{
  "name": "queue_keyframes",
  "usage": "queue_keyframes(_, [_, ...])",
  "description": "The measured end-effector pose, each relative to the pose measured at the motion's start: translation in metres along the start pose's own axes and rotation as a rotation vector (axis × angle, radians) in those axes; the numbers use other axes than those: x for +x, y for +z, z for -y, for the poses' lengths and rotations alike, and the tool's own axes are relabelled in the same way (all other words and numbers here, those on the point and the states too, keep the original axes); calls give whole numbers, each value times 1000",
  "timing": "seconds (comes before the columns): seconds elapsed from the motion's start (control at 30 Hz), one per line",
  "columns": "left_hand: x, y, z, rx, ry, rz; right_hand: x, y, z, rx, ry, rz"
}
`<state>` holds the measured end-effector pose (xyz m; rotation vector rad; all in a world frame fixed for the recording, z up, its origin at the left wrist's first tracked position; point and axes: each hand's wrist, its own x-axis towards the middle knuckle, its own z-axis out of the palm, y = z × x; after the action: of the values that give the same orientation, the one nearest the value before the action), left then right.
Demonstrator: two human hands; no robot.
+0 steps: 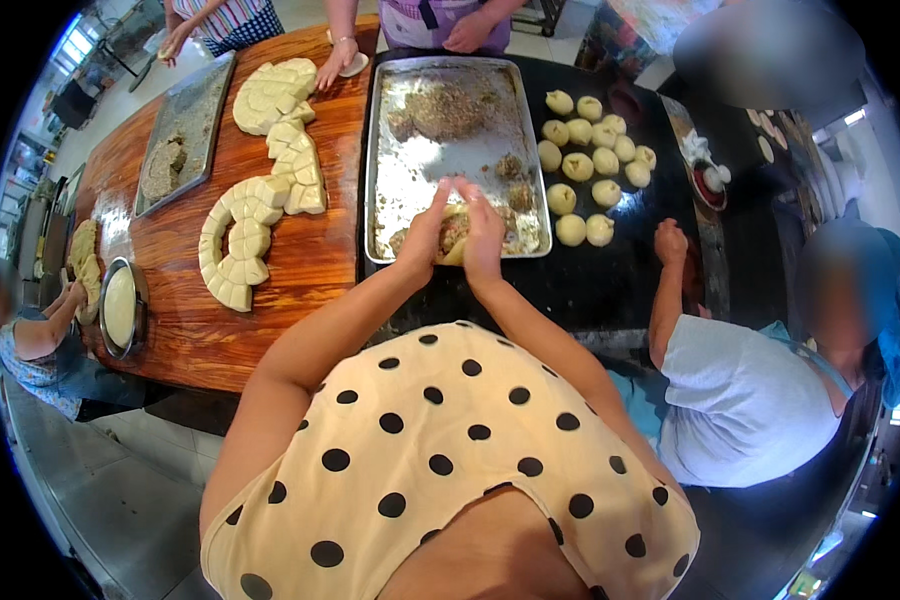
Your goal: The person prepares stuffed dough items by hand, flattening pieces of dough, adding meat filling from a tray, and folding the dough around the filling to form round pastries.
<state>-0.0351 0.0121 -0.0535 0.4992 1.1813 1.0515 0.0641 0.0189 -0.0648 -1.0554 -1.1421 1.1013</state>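
My left hand [427, 230] and my right hand [484, 236] are cupped together, fingertips meeting, over the near edge of a metal tray [448, 160]. Between the palms they hold a pale dough bun [453, 236] with brown filling showing inside it; the hands partly hide it. A large mound of brown crumbly filling [450, 110] lies at the tray's far end. On the tray's right side, beyond my right hand, sit small balls of filling [511, 167]. Several closed, round dough buns [577, 167] rest on the black tabletop to the right of the tray.
Cut dough pieces [250, 235] curve across the wooden table [180, 290] at left. Behind them is a second metal tray [185, 130]; a bowl [120, 305] stands near the left edge. Co-workers surround the tables, one in a grey shirt [750, 400] close on my right.
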Motion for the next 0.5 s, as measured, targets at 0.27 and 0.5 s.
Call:
queue_keyframes(0.27, [26,8,11,587,56,50,-15,-8,-16,-151,-23,-192])
queue_keyframes(0.5, [-5,46,16,-126,241,-4,-2,-1,3,64,-91,-285])
